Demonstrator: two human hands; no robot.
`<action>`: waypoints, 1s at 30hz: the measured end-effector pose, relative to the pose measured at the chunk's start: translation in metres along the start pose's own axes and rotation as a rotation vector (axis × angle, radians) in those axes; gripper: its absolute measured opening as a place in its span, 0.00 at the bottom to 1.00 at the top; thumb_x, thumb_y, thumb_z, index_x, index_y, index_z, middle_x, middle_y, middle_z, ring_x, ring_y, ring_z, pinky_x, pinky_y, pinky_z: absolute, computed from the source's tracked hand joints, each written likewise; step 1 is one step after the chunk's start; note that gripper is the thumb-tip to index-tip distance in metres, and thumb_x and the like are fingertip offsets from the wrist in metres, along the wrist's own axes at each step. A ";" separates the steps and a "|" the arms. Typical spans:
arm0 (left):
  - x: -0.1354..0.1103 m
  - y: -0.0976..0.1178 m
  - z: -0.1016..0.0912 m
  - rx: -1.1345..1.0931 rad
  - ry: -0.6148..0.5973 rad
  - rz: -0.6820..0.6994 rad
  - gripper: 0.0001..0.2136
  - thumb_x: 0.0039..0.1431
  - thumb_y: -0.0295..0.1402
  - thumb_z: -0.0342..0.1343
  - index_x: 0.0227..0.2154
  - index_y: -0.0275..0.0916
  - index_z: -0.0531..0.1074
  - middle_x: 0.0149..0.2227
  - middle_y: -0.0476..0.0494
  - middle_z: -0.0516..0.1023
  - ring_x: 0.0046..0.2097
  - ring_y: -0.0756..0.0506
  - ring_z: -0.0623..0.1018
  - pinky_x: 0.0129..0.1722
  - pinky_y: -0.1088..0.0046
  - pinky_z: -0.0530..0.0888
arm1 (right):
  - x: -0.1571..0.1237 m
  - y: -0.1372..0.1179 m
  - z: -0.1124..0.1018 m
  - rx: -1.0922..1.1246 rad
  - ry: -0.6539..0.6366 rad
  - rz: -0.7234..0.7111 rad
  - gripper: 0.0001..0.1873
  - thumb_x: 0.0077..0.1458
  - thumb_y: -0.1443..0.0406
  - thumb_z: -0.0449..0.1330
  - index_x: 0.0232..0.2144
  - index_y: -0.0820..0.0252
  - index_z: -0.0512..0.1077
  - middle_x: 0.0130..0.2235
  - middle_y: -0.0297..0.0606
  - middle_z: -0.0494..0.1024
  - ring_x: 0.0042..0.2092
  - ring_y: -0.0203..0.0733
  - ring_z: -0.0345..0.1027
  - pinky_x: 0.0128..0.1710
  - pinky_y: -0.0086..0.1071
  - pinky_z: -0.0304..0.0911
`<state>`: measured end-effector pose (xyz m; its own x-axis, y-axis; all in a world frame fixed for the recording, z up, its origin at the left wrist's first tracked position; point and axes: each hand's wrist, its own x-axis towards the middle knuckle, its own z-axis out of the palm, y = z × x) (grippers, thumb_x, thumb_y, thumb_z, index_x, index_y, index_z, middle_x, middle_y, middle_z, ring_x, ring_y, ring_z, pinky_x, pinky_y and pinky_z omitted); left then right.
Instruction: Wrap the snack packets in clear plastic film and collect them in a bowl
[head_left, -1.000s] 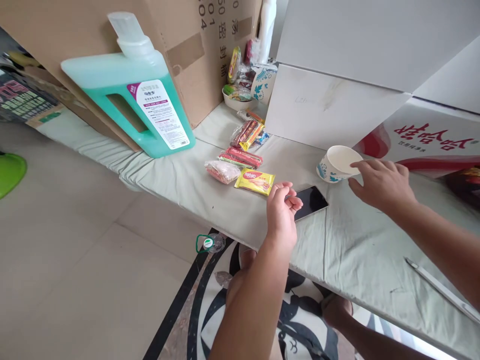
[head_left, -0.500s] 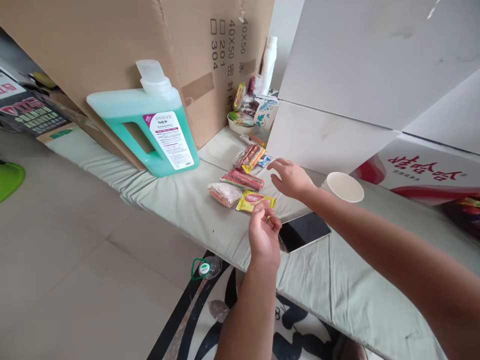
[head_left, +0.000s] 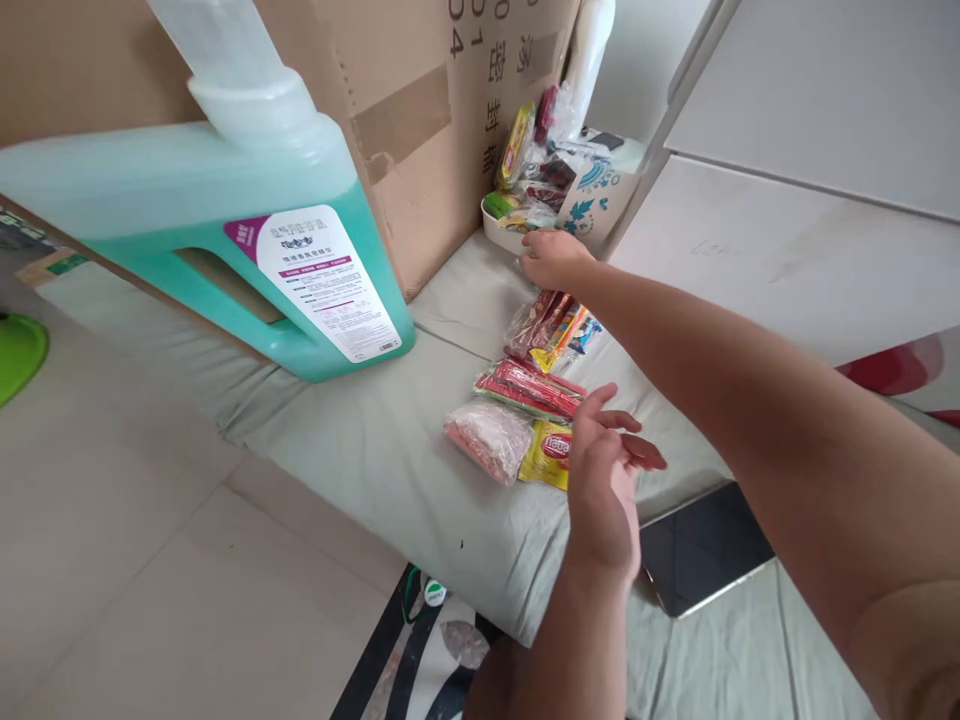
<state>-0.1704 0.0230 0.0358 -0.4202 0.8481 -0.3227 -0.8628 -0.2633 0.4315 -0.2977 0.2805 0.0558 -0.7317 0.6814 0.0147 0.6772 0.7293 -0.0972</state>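
Observation:
My right hand (head_left: 556,260) reaches to the front of a white bowl (head_left: 504,236) filled with wrapped snacks. Its fingers are bent down and closed; whatever they hold is hidden beneath them. My left hand (head_left: 609,485) hovers with fingers apart over a yellow wafer packet (head_left: 551,452), covering its right end, and holds nothing. Beside that packet lie a clear-wrapped pinkish snack (head_left: 489,440) and a red long packet (head_left: 531,388). Behind them are brown-red stick packets (head_left: 541,322), a yellow-orange stick packet (head_left: 559,340) and a blue packet (head_left: 585,335).
A big jug of green liquid (head_left: 330,250) stands at left against a cardboard box (head_left: 420,190). A patterned paper cup (head_left: 600,205) and a white bottle (head_left: 589,65) are by the bowl. A dark phone (head_left: 705,548) lies on the cloth-covered surface (head_left: 390,450) at right.
The view has moved closer and leftward. My right hand has gone from beside the stick packets to the bowl's front, covering a packet that lay there. My left hand's fingers have spread.

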 end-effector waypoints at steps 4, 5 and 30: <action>-0.002 -0.004 -0.002 0.011 -0.039 -0.070 0.20 0.54 0.43 0.64 0.49 0.43 0.78 0.40 0.47 0.72 0.31 0.52 0.73 0.39 0.71 0.70 | 0.019 -0.010 0.017 -0.025 0.009 0.068 0.25 0.66 0.63 0.53 0.60 0.73 0.71 0.63 0.61 0.71 0.65 0.63 0.65 0.64 0.51 0.63; -0.003 -0.002 -0.004 0.008 -0.041 -0.073 0.20 0.54 0.43 0.64 0.49 0.43 0.78 0.40 0.47 0.71 0.31 0.52 0.73 0.39 0.71 0.70 | 0.019 -0.013 0.021 -0.026 0.031 0.085 0.26 0.65 0.64 0.53 0.61 0.73 0.69 0.65 0.62 0.68 0.65 0.63 0.66 0.63 0.51 0.64; -0.008 0.018 -0.022 -0.021 -0.037 -0.092 0.17 0.55 0.41 0.63 0.45 0.41 0.78 0.38 0.47 0.71 0.32 0.51 0.71 0.38 0.71 0.69 | -0.003 -0.055 0.015 -0.076 0.026 0.087 0.19 0.65 0.65 0.58 0.56 0.59 0.78 0.53 0.57 0.81 0.55 0.63 0.77 0.50 0.51 0.73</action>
<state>-0.1888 0.0012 0.0280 -0.3282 0.8855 -0.3288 -0.9033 -0.1924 0.3835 -0.3341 0.2373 0.0463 -0.6687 0.7427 0.0355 0.7424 0.6695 -0.0230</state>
